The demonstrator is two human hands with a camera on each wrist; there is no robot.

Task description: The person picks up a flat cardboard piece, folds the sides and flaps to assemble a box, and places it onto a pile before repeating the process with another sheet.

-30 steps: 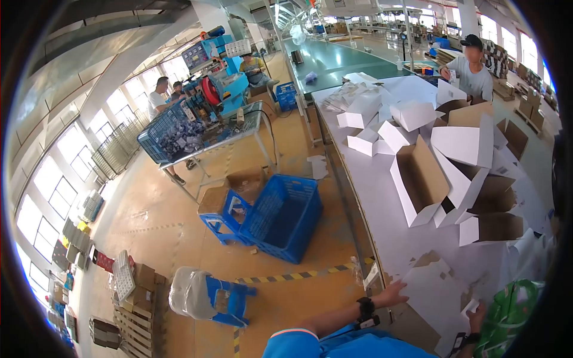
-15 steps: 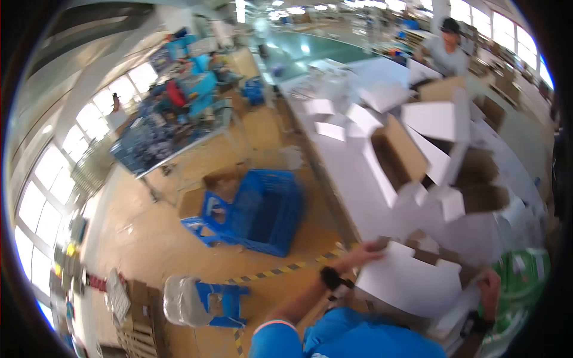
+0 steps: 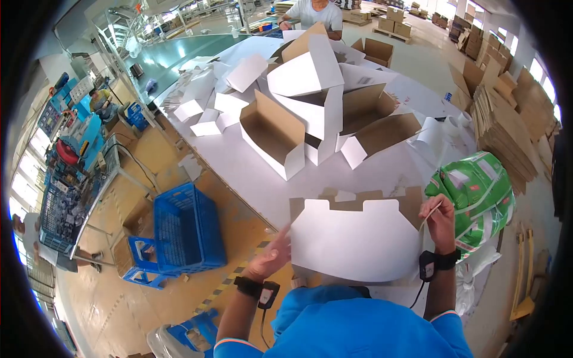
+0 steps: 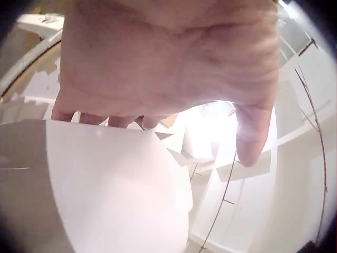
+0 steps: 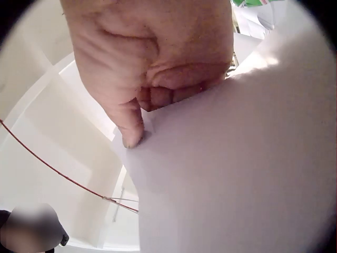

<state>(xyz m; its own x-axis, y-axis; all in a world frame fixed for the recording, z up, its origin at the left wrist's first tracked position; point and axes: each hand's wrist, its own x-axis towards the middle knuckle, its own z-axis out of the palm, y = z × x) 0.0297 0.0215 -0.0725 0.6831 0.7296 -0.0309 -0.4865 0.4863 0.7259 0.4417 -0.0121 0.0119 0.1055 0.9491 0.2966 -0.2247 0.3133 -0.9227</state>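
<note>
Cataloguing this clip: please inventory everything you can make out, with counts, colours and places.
Carton: 1, white and brown, before the person
Boxes: several, white outside, brown inside, on the table
Table: 1, white, centre
Sack: at least 1, green, right of carton
Cardboard: many, brown, far right
Crates: at least 3, blue, left
Stools: 2, blue, lower left
Machine: 1, mostly blue, far left
Long surface: 1, green, beyond the table
Others: at least 3, mixed clothing, top and left
Shirt: 1, blue, bottom centre
Wrist cameras: 2, black, wrists
Left grip: 1, bare, beside the carton's left edge
Right grip: 1, bare, pinching the carton's right edge
</note>
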